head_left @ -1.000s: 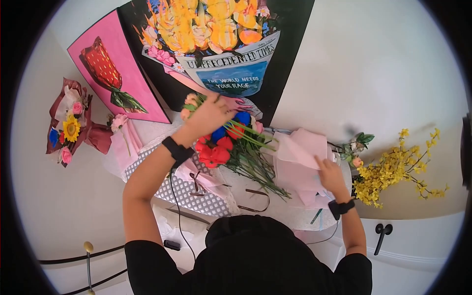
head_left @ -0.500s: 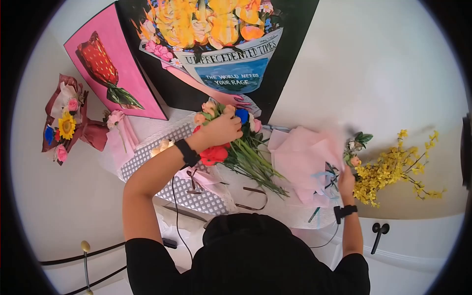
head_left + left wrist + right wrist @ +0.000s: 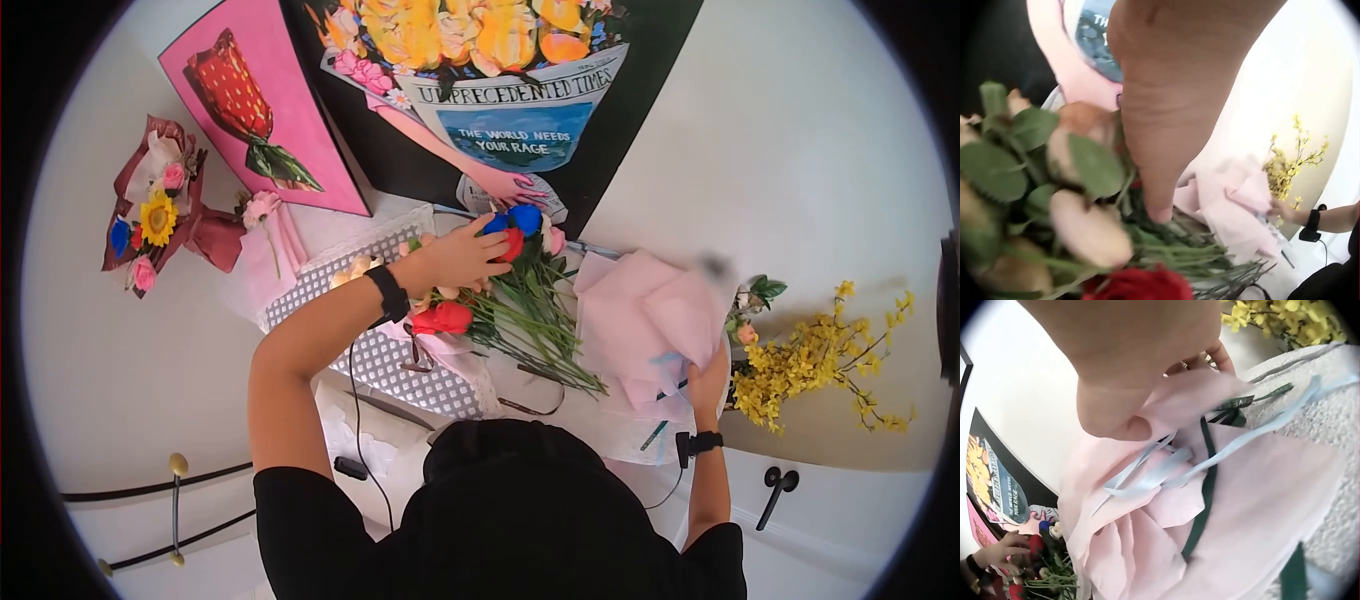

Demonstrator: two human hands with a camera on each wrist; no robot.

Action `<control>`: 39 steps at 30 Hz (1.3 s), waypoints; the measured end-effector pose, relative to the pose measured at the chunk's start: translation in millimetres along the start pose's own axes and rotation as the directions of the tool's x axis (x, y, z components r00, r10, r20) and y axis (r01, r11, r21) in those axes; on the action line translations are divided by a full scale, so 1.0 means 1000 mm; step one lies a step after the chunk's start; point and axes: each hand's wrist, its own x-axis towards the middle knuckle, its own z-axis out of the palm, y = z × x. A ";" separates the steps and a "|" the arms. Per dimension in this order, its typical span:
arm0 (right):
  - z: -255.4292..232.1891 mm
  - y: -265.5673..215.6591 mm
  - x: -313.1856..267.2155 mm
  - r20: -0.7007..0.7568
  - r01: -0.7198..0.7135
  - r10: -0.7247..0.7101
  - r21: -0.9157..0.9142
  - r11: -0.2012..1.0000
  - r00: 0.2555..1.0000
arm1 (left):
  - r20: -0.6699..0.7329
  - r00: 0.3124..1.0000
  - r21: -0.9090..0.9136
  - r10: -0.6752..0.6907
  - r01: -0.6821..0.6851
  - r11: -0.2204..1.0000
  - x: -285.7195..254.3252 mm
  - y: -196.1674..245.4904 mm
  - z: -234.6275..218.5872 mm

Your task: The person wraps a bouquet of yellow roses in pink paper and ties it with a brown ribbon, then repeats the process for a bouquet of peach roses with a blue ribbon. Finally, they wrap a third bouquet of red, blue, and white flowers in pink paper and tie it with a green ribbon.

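My left hand [image 3: 455, 258] lies over artificial flowers on the table, fingers spread near the blue roses [image 3: 524, 218] and a red one. In the left wrist view its thumb points down beside peach roses [image 3: 1088, 231] and green stems [image 3: 1179, 255]; its fingers are hidden there. My right hand [image 3: 708, 380] pinches the edge of pink wrapping paper [image 3: 650, 320], the thumb in front and the other fingers behind. Light blue ribbon [image 3: 1241, 447] and a dark green ribbon [image 3: 1207, 487] lie across the sheets.
Two paintings lean at the back, one pink [image 3: 320, 150], one with yellow flowers [image 3: 510, 130]. A wrapped bouquet [image 3: 158, 215] is at the left, yellow blossoms [image 3: 800, 370] at the right. Brown ribbon [image 3: 545, 400] lies near the front edge. A black cable [image 3: 360, 430] hangs from the left wrist.
My left hand has lowered the peach roses onto the bunch and its fingers have spread. My right hand has moved right with the pink paper, from near the stems to the table's right end.
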 end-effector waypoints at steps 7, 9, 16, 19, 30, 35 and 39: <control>0.003 -0.020 0.017 0.108 -0.147 0.139 0.070 0.987 0.984 | -0.109 0.876 -0.175 -0.471 0.449 0.876 -0.035 -0.017 -0.014; 0.007 -0.016 0.016 0.150 -0.122 0.114 0.043 0.992 0.982 | 0.279 0.661 -0.187 -0.696 0.748 0.636 -0.060 -0.036 -0.029; 0.001 -0.018 0.017 0.267 -0.301 0.263 0.109 0.947 0.927 | 0.581 0.698 -0.023 -0.419 0.529 0.848 -0.147 0.023 0.028; 0.001 -0.017 0.013 0.233 -0.138 0.128 0.026 0.990 0.964 | 0.440 0.799 0.191 -0.410 0.362 0.912 -0.146 0.042 0.058; -0.012 -0.052 0.036 -0.226 0.027 -0.044 -0.078 0.997 0.973 | 0.573 0.703 0.339 -0.422 0.265 0.903 -0.173 -0.008 0.029; -0.012 -0.052 0.041 -0.207 0.015 -0.019 -0.020 1.000 0.978 | 0.522 0.525 0.575 -0.672 0.366 0.732 -0.175 -0.052 -0.054; -0.011 -0.047 0.048 0.124 -0.214 0.192 0.196 0.957 0.974 | 0.389 0.587 0.607 -0.710 0.416 0.677 -0.126 -0.056 -0.122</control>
